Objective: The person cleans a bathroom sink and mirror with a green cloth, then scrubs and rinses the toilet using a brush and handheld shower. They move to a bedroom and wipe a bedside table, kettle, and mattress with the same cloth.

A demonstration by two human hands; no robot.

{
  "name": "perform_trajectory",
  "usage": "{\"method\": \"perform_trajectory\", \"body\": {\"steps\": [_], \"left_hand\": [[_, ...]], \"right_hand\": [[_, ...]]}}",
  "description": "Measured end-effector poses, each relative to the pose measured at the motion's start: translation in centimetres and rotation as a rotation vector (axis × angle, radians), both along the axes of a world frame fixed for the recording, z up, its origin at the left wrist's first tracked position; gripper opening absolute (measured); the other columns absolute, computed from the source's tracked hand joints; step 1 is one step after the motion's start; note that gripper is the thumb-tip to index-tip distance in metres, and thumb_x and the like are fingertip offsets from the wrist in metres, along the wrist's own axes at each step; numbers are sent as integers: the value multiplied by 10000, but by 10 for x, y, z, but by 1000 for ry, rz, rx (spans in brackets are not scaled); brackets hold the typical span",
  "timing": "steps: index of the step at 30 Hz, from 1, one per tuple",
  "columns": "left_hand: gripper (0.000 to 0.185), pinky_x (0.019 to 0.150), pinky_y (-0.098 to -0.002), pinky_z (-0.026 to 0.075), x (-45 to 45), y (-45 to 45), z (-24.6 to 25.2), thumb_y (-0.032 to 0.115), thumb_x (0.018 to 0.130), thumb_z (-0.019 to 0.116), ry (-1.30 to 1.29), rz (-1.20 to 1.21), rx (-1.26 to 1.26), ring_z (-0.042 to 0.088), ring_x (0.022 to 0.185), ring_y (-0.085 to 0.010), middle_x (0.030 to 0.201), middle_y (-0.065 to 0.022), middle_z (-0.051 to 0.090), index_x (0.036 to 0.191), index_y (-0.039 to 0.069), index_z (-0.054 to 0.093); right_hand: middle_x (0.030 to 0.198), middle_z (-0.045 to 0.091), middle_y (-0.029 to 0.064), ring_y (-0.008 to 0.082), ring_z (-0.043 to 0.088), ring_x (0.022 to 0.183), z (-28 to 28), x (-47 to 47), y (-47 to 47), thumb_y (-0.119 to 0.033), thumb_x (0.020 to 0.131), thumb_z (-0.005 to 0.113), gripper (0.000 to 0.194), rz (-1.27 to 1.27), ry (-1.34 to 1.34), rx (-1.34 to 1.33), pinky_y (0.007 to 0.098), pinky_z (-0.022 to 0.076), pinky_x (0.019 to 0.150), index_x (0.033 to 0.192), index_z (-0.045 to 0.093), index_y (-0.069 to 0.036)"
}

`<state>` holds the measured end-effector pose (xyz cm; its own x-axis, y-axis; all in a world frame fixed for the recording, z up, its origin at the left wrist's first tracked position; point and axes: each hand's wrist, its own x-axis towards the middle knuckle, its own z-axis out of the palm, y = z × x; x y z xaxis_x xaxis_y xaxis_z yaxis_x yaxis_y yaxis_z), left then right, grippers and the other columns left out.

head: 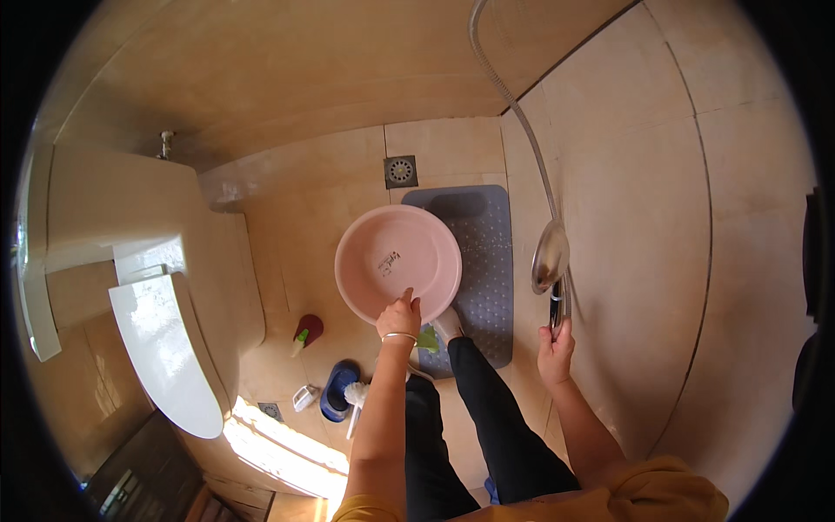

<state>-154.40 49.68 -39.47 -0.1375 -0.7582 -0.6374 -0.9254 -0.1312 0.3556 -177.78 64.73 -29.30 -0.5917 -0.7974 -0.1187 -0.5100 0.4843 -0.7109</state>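
My left hand (399,318), with a bracelet at the wrist, overlaps the near rim of a round pink plastic basin (365,251). Its index finger extends over the inside of the basin; whether the other fingers touch or grip the rim cannot be told. Dark printing marks the basin's bottom. To the right, my right hand (556,352) is closed around the handle of a shower head (551,258), whose round head tilts up away from me. A flexible hose (515,104) runs from it towards the top. No water stream shows.
A grey bath mat (486,280) lies partly beneath the basin, close to my foot (448,324). Left are a white toilet (209,254) with a raised lid, a blue brush holder (339,391), a white brush (356,394) and a dark red object (312,329). A floor drain (400,171) sits beyond.
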Motion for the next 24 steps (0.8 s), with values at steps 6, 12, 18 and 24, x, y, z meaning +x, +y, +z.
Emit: {"method": "perform_trajectory", "body": {"steps": [6, 12, 18, 24], "left_hand": [[335, 660, -380, 528, -22, -149, 358, 170, 880, 600, 652, 177, -721, 664, 808, -318, 980, -150, 665, 1201, 82, 564], [585, 654, -362, 516, -89, -213, 544, 164, 851, 630, 658, -135, -1271, 642, 854, -272, 1251, -142, 572, 1383, 106, 393], [501, 764, -278, 504, -111, -272, 587, 198, 831, 661, 875, -27, -961, 641, 963, -186, 1231, -148, 592, 1288, 47, 525], [272, 711, -321, 508, -117, -286, 569, 275, 861, 629, 869, -94, -1060, 669, 800, -224, 1021, -101, 677, 1107, 165, 664]], "right_hand": [[808, 475, 48, 166, 466, 733, 141, -29, -56, -204, 955, 512, 255, -149, -145, -359, 294, 421, 709, 1118, 439, -23], [793, 454, 37, 147, 444, 710, 232, -43, -79, -160, 950, 513, 242, -128, -225, -438, 285, 413, 684, 1133, 426, -28], [758, 465, 42, 169, 464, 686, 276, -48, -71, -128, 933, 534, 238, -108, -233, -443, 294, 419, 668, 1130, 442, -33], [768, 492, 54, 186, 495, 702, 287, -54, -62, -104, 913, 555, 243, -86, -243, -421, 295, 430, 675, 1122, 451, -38]]}}
